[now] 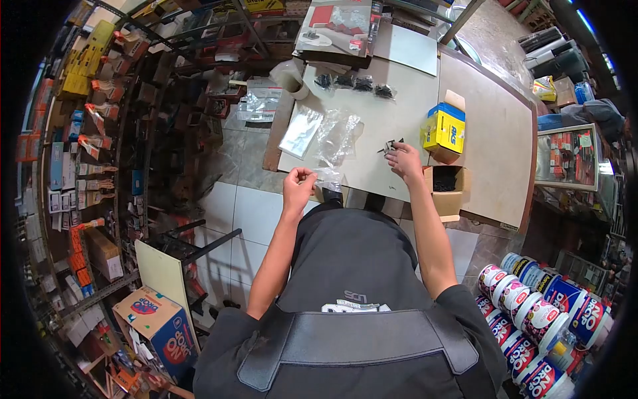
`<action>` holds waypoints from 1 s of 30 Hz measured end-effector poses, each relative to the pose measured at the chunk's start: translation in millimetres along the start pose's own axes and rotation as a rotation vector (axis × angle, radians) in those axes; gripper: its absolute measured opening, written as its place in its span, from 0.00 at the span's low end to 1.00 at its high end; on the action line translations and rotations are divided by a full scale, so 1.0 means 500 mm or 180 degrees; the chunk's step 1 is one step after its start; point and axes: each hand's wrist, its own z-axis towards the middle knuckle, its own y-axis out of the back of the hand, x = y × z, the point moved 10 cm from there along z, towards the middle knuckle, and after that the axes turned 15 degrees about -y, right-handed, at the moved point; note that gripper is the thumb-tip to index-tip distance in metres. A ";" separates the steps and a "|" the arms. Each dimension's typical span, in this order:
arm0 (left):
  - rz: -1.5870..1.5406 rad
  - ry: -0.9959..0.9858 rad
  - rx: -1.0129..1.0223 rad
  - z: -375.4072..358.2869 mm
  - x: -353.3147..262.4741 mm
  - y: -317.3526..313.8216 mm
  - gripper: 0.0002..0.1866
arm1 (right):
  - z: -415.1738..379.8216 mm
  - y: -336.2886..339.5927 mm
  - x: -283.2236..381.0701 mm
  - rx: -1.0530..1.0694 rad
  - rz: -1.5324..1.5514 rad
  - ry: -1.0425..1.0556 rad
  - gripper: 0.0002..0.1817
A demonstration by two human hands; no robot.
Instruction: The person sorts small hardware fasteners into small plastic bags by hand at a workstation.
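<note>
My left hand [299, 189] is closed, thumb against fingers, on the edge of a small clear plastic bag [327, 177] at the table's front edge. My right hand [404, 162] is over the table with its fingers curled at a little cluster of small dark pieces [391, 145]; they look like screws or clips, too small to name surely. Right beside that wrist, an open cardboard box [458, 199] holds a mass of black small pieces [444, 182]. Behind it stands a yellow and blue box [444, 132] with its flap up.
Crumpled clear plastic [337, 136] and a flat stack of clear bags [302, 132] lie on the table [382, 120]. Several filled packets [363, 84] sit farther back, near a large printed box [335, 30]. Shelves line the left; paint buckets [531, 316] are stacked lower right.
</note>
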 end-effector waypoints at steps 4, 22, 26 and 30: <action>-0.0047 0.0035 0.0010 -0.006 0.001 -0.036 0.08 | -0.116 0.044 0.081 0.0039 -0.0067 0.1145 0.18; 0.0211 -0.0059 0.0212 -0.012 -0.023 -0.171 0.08 | -0.171 0.338 0.035 -0.2373 -0.2629 0.1506 0.22; 0.0227 -0.0091 0.0245 -0.018 -0.021 -0.187 0.08 | -0.153 0.337 0.041 -0.2012 -0.3079 0.0829 0.21; 0.0213 -0.0058 0.0219 -0.020 -0.016 -0.195 0.08 | -0.137 0.351 0.051 -0.1745 -0.3217 0.1155 0.21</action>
